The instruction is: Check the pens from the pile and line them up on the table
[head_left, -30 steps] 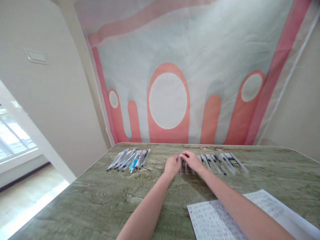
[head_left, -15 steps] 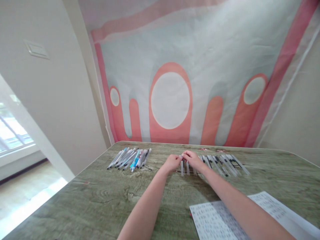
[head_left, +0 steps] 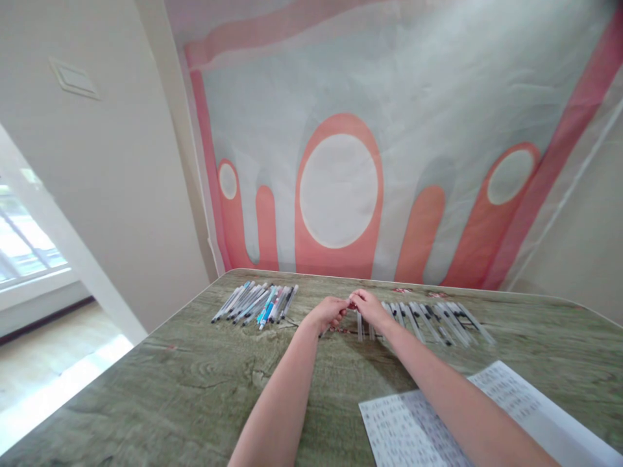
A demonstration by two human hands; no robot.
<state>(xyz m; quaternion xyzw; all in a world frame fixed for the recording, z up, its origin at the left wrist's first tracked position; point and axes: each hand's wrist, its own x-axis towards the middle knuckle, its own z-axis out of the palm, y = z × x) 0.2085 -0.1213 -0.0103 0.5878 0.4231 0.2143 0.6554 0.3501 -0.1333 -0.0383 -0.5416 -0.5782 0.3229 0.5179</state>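
My left hand (head_left: 327, 314) is closed, and a thin end of what looks like a pen (head_left: 322, 334) shows just below it. My right hand (head_left: 368, 307) is pinched shut, its fingertips meeting those of the left. A small dark bit shows where they meet, too small to name. Under and beside my right hand starts a row of clear-barrelled pens (head_left: 416, 322), laid side by side and running off to the right. Left of my hands lies a tighter group of pens (head_left: 253, 303), mostly white, grey and black, some of them blue.
An open sheet or booklet with printed rows (head_left: 406, 421) lies under my right forearm at the near right. The wood-patterned table (head_left: 204, 389) ends at a wall hung with a pink and grey sheet (head_left: 338, 188). A window (head_left: 29, 240) is at the far left.
My left hand has shifted a little to the left, and its fingers now show more plainly. The right hand stays over the left end of the pen row. The view has tilted slightly.
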